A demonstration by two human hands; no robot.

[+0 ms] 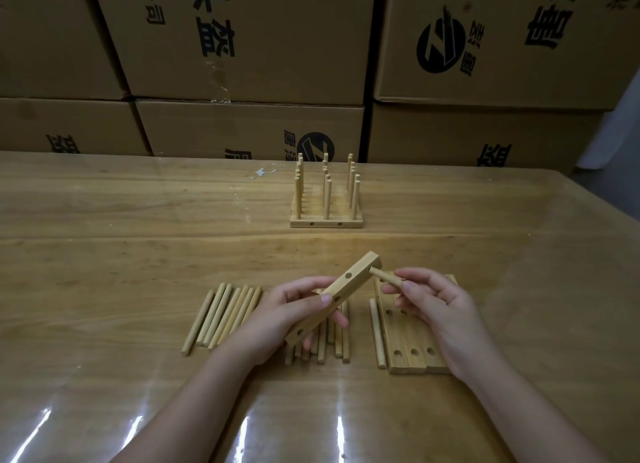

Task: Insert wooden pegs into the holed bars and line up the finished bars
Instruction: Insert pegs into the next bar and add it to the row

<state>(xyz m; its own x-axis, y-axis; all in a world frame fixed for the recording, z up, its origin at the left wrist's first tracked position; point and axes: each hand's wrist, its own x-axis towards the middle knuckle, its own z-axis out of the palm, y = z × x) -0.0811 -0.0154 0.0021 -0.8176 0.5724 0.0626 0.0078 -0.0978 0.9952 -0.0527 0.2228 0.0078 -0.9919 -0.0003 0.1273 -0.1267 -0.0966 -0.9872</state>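
A wall of stacked brown cardboard boxes with black print [242,39] fills the upper frame behind the glossy wooden table [104,220]. At centre frame, finished pale wooden bars with upright pegs [326,224] stand side by side, set well back so the near edge is free for working. At lower right, flat unfilled holed bars [412,357] lie edge to edge within the right hand's reach; at lower centre and left, loose round wooden pegs [221,318] lie roughly parallel, easy to pick singly. The left hand [277,320] grips a pale wooden holed bar [358,270] with thumb and curled fingers, tilted up toward centre frame with its holes showing. The right hand [440,306] pinches a short wooden peg [382,277] between thumb and fingertips, its tip just beside the bar's raised end, not yet entered — apparently aimed at a hole there.
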